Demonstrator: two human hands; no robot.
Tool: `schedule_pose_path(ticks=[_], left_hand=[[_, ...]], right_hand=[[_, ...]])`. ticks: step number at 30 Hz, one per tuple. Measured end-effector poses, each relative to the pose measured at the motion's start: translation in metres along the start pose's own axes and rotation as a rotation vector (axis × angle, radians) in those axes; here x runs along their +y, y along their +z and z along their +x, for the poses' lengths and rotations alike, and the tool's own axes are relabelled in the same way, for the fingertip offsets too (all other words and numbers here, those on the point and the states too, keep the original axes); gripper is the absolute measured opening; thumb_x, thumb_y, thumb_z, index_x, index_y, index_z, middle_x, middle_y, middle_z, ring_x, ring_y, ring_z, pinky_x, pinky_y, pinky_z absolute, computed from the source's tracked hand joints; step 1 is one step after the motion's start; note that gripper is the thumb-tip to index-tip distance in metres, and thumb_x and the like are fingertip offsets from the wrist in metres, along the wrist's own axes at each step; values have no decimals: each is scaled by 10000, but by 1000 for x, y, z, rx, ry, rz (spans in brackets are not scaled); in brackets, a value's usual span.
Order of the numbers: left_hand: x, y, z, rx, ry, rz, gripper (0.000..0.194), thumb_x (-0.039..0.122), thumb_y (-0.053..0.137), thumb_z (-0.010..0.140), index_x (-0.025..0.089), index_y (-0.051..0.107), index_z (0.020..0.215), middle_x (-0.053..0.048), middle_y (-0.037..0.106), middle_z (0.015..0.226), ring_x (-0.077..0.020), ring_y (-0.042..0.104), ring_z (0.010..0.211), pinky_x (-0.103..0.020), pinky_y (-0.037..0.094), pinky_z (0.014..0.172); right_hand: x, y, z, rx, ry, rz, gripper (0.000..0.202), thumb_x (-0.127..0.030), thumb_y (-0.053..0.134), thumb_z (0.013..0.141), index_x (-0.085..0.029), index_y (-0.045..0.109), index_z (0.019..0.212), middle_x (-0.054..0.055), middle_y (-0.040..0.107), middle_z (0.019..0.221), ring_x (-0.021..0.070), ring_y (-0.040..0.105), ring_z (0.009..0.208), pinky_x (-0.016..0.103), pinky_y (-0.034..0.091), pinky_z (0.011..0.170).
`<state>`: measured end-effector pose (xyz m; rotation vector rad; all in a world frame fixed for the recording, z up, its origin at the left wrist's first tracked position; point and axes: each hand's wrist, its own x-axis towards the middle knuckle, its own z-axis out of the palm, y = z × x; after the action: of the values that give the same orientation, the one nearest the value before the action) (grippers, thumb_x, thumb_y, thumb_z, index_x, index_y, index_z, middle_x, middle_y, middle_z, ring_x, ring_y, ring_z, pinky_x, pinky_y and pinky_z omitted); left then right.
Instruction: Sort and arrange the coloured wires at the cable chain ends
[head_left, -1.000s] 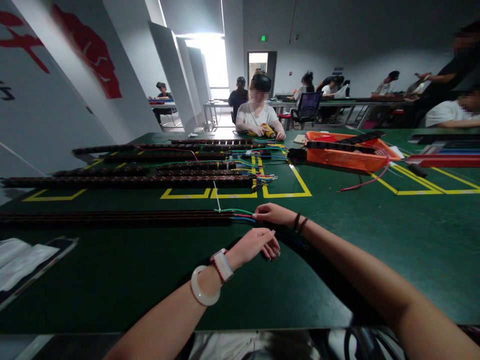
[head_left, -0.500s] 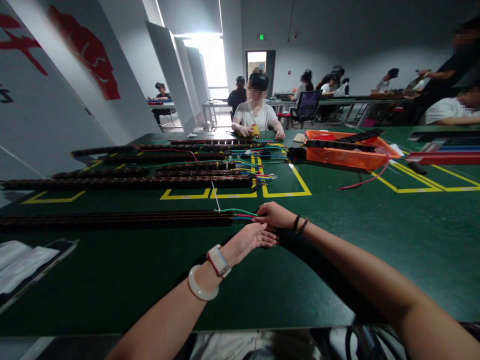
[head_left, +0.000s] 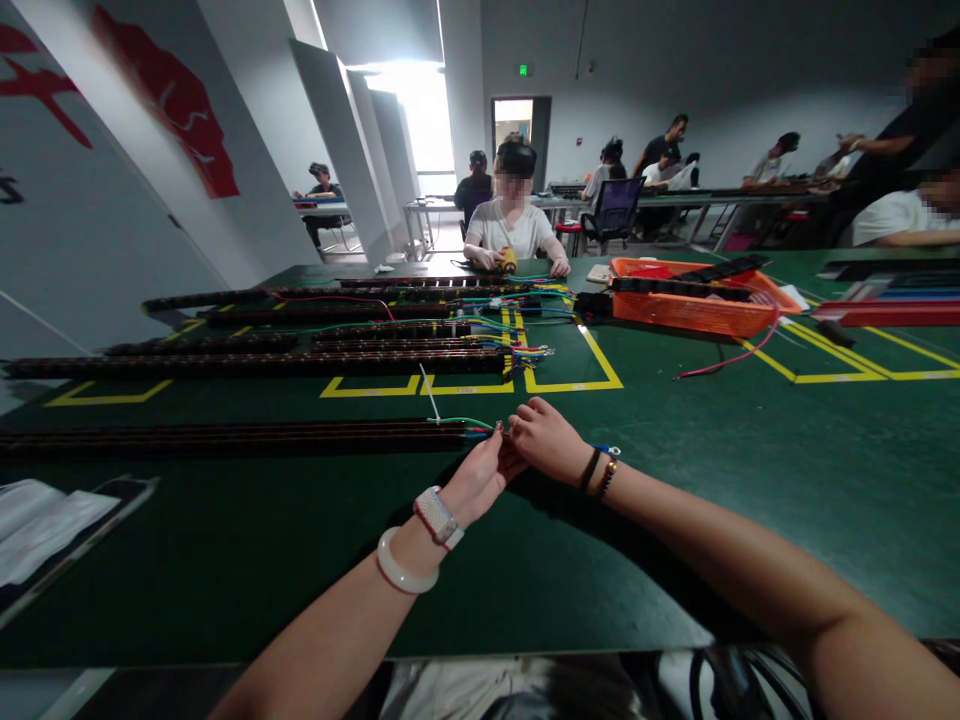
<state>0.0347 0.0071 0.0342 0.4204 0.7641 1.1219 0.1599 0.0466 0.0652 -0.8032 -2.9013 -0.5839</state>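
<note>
Since the earlier frames the left hand (head_left: 480, 470) has slid forward and up from the bare mat to meet the right hand (head_left: 546, 438), so the two now touch at the fingertips over the bundle of green, red and blue wires (head_left: 469, 428). Those wires poke out of the right end of the long dark strip (head_left: 225, 437) lying across the near part of the green table mat (head_left: 712, 470). The right hand's fingers are curled together over the wire ends; the left hand's fingers are bunched against them. Whether either hand truly pinches a wire cannot be told, since the fingers cover the spot.

Going from big to small: the green mat carries yellow taped rectangles (head_left: 574, 385). Behind the near strip lies a row of further long dark strips (head_left: 255, 362) with coloured leads at their right ends, well apart from the hands. An orange plastic basket (head_left: 697, 312) sits further right with a black bar laid across it and a red cable (head_left: 724, 365) trailing from it over the mat. A white sheet (head_left: 41, 525) lies at the near left edge. A thin white tie (head_left: 427, 388) stands just behind the wires. Across the table a person in a white shirt (head_left: 512, 232) holds a yellow tool (head_left: 509, 262). The left wrist wears a white bangle (head_left: 405, 570) and a watch (head_left: 437, 516); the right wrist wears dark bands (head_left: 598, 472).
</note>
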Motion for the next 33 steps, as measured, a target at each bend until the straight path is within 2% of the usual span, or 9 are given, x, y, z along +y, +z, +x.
schedule_pose_path(ticks=[5, 11, 16, 19, 22, 25, 29, 33], left_hand=[[-1, -4, 5, 38, 9, -43, 232, 149, 385, 924, 128, 587, 811, -76, 639, 837, -142, 623, 798, -317, 501, 845], [-1, -4, 6, 63, 17, -67, 224, 106, 410, 906, 118, 586, 767, -59, 641, 791, -116, 615, 701, -293, 518, 787], [1, -5, 5, 42, 7, -78, 235, 128, 434, 899, 121, 599, 731, -50, 644, 709, -132, 627, 666, -325, 516, 810], [2, -5, 3, -11, 16, -53, 226, 147, 448, 894, 108, 626, 760, -83, 676, 772, -171, 653, 757, -355, 496, 871], [2, -5, 3, -29, 8, -58, 247, 162, 429, 903, 109, 638, 784, -101, 690, 819, -195, 662, 820, -386, 472, 923], [1, -5, 4, -23, 2, -74, 257, 146, 418, 904, 118, 634, 768, -91, 693, 818, -187, 662, 827, -386, 461, 946], [1, -6, 3, -48, -6, -41, 238, 172, 447, 899, 101, 646, 789, -100, 693, 821, -173, 660, 811, -353, 467, 943], [1, -8, 2, -52, 2, -19, 212, 198, 486, 888, 90, 659, 827, -108, 692, 831, -177, 661, 802, -343, 478, 928]], right_hand=[[-8, -3, -3, -14, -44, -40, 176, -119, 480, 852, -118, 655, 828, 95, 608, 852, 209, 461, 823, 336, 305, 716], [-10, -12, -7, -44, 9, -16, 202, -141, 452, 864, -101, 647, 897, 118, 601, 916, 200, 477, 833, 333, 316, 748], [3, -34, -10, -69, 46, 129, 260, -230, 414, 914, -152, 662, 906, 100, 616, 926, 183, 519, 847, 317, 316, 757], [16, -47, -11, -39, 111, 273, 294, -290, 401, 935, -187, 672, 892, 67, 642, 899, 150, 548, 817, 283, 322, 741], [24, -52, -12, -31, 216, 290, 291, -319, 438, 920, -172, 673, 831, 63, 661, 854, 142, 574, 779, 267, 330, 712], [24, -53, -13, -103, 285, 230, 345, -375, 448, 908, -159, 673, 761, 79, 674, 795, 155, 595, 718, 262, 339, 648], [15, -52, -16, -215, 308, 162, 443, -480, 436, 889, -149, 689, 739, 112, 680, 749, 194, 625, 689, 263, 365, 599], [6, -50, -19, -280, 287, 131, 345, -413, 493, 866, -148, 696, 779, 127, 690, 767, 226, 650, 720, 283, 411, 627]])
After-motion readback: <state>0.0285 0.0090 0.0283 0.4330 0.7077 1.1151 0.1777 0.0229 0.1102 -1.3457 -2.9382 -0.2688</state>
